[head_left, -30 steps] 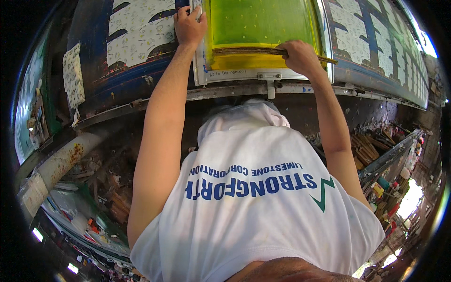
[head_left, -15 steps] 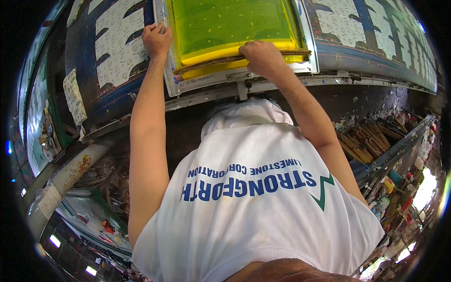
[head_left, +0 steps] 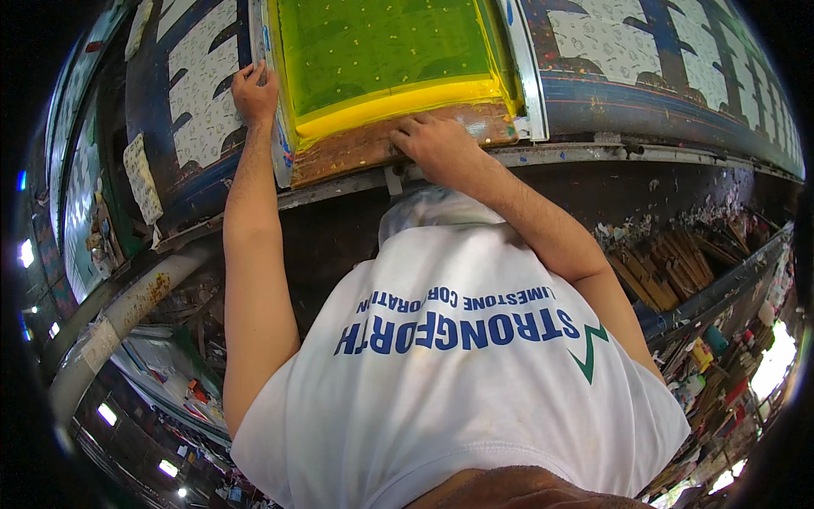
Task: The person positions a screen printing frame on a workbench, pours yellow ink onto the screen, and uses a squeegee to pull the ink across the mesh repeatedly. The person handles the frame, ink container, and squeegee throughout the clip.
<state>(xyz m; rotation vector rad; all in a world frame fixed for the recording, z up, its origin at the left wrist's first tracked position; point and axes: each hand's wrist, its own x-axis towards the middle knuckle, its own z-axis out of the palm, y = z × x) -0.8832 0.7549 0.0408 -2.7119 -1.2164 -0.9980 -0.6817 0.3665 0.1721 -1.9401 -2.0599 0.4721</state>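
My left hand (head_left: 255, 93) has curled fingers on the left rail of a pale metal screen frame (head_left: 528, 81). Inside the frame is translucent green mesh (head_left: 381, 51) with small pale dots and a bright yellow ink band (head_left: 365, 110) along its near side. My right hand (head_left: 432, 144) grips a long brown wooden squeegee (head_left: 331, 157) lying across the frame's near end, its broad face showing, just below the yellow band. The squeegee's blade is hidden.
Dark blue printing table (head_left: 577, 97) carries white patterned pieces (head_left: 203, 85) either side of the screen. A patterned scrap (head_left: 142, 178) hangs at its left edge. Below are a rusty pipe (head_left: 127, 314), a trough of wooden strips (head_left: 666, 263) and scattered clutter.
My right hand has come leftward and down with the squeegee, which now shows its broad face instead of a thin edge. My left hand stays on the rail; the whole view has shifted.
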